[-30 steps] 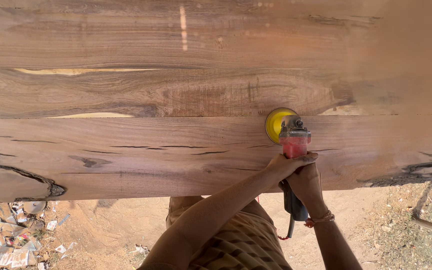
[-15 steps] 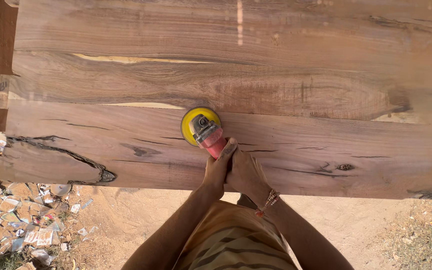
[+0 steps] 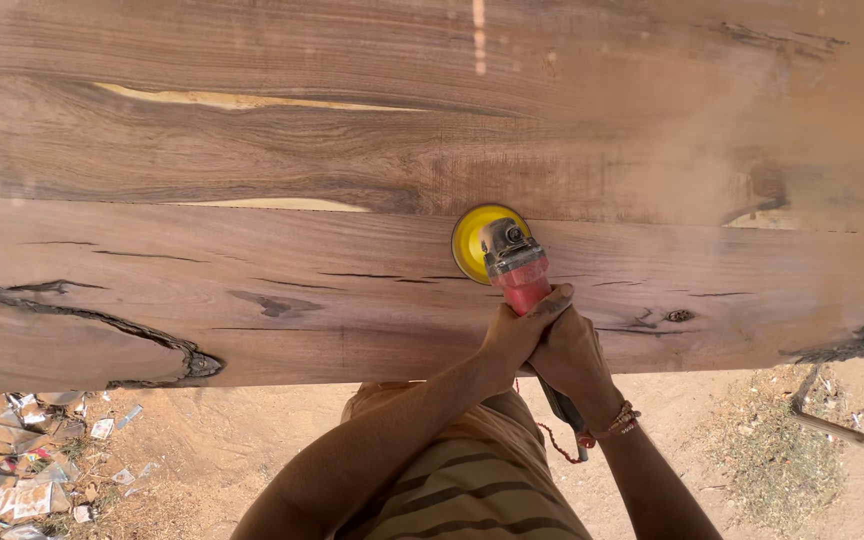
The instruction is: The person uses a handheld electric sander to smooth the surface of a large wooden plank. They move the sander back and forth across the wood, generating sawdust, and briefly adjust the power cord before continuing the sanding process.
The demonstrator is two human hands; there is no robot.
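Red grinder (image 3: 518, 268), gripped by both left hand (image 3: 512, 335) and right hand (image 3: 574, 357), has shifted rightward to mid-frame along the wooden slab (image 3: 252, 300).

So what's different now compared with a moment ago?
The grinder with its yellow disc has slid along the wood slab: half a second ago it was left of the picture's middle, now it is slightly right of it, and a second ago it was further right. Both the left hand and right hand went on gripping it. The disc remains flat on the slab, near the seam.
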